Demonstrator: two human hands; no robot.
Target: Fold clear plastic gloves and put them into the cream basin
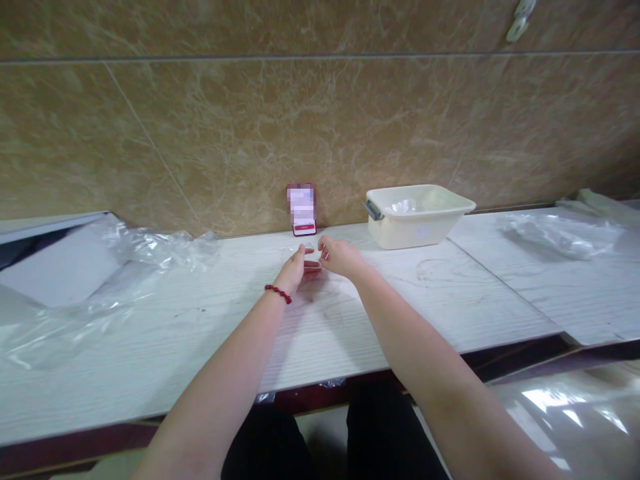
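My left hand, with a red bead bracelet at the wrist, rests low over the white wood-grain table. Its fingers are stretched toward the right and the thumb stands apart from them. Close beside it, my right hand has its fingers curled in a pinch; what they hold, if anything, is too small or clear to make out. A faint see-through piece of plastic shows just behind the left hand. Behind both hands a phone in a red case leans upright on the wall, its screen lit and partly blurred.
To the right stands a cream plastic bin with a grey handle and clear plastic inside. Crumpled clear wrap lies farther right. At the left, clear film lies around a white flat panel. A marbled wall closes the back.
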